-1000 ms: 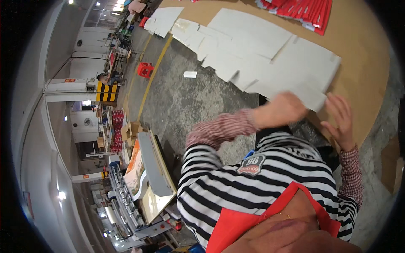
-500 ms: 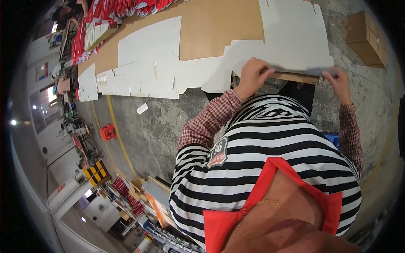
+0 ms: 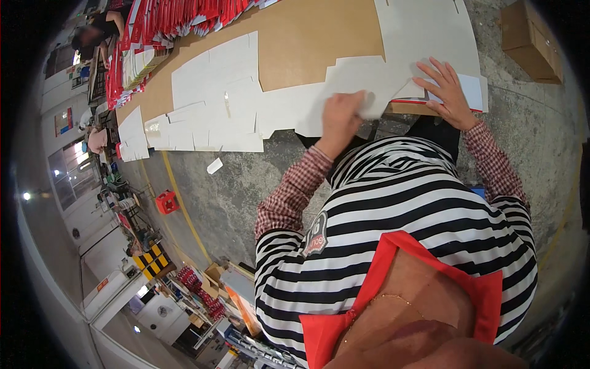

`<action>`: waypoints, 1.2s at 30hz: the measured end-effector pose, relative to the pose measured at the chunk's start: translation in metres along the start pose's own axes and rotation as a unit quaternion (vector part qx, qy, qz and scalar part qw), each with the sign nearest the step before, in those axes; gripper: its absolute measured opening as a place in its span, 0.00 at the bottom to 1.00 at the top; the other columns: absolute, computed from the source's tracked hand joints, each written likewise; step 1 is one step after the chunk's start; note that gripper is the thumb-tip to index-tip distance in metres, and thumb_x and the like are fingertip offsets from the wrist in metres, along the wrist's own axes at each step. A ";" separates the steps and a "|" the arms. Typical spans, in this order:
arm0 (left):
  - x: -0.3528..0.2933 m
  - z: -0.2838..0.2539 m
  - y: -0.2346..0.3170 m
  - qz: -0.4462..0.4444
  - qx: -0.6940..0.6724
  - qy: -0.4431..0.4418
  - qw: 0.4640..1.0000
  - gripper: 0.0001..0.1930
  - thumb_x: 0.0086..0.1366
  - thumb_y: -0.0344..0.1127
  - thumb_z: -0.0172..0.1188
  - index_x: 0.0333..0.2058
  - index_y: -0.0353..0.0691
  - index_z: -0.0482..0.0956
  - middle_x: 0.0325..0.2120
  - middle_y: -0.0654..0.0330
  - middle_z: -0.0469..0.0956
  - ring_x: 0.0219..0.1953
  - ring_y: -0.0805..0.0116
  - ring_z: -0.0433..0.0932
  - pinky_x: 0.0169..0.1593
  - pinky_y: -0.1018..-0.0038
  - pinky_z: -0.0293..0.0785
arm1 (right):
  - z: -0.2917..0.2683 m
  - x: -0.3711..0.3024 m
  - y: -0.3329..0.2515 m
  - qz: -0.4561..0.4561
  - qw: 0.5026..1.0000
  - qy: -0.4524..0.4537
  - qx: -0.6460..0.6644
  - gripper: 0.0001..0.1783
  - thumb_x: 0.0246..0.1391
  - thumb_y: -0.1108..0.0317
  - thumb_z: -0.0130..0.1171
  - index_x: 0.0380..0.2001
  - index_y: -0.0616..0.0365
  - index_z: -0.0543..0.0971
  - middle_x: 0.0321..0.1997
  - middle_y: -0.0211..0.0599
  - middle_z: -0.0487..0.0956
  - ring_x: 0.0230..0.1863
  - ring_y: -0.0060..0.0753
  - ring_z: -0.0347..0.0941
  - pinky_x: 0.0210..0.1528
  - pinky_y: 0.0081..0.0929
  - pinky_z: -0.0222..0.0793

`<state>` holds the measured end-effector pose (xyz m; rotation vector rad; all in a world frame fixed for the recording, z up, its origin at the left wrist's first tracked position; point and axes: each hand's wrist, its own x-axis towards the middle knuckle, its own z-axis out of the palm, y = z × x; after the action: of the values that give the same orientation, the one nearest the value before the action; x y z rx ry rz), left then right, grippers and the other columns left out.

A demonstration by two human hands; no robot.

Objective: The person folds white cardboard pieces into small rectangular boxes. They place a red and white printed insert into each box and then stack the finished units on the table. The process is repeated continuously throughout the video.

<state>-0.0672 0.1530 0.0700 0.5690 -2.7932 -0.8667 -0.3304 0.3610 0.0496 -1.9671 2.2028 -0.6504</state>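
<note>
My right hand (image 3: 447, 93) lies with its fingers spread on a white sheet with a red edge (image 3: 471, 91), near the right end of the work surface. To its left, my left hand (image 3: 342, 120) is closed, its fingers curled over the near edge of the white cardboard (image 3: 295, 109). Something pale and blurred by motion is at its fingertips; what it holds, I cannot make out. Between the hands, a slanting white edge crosses the red-edged sheet. A brown cardboard edge (image 3: 410, 109) shows beneath, close to my body.
Stacked red and white folded pieces (image 3: 178, 21) fill the far left of the brown board (image 3: 319, 40). A brown carton (image 3: 530, 42) stands on the floor at right. A white scrap (image 3: 214, 165) and a red stool (image 3: 166, 202) are on the floor at left. Another person (image 3: 98, 37) is at far left.
My right hand has moved left and inward and opened flat on the sheet. My left hand has shifted left and nearer me. A white sheet with a red edge now shows between them.
</note>
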 end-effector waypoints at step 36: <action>0.078 -0.064 -0.009 0.060 0.202 -0.211 0.955 0.09 0.64 0.35 0.58 0.39 0.40 0.83 0.32 0.52 0.83 0.35 0.51 0.81 0.38 0.61 0.75 | -0.035 0.045 -0.008 -0.038 0.955 0.233 0.181 0.38 0.58 0.59 0.53 0.72 0.43 0.58 0.78 0.43 0.47 0.78 0.50 0.41 0.76 0.45 0.35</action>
<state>-0.1185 0.0823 0.1204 0.2808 -3.3865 -0.4273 -0.3424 0.3249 0.0928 -1.8490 2.0290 -1.5435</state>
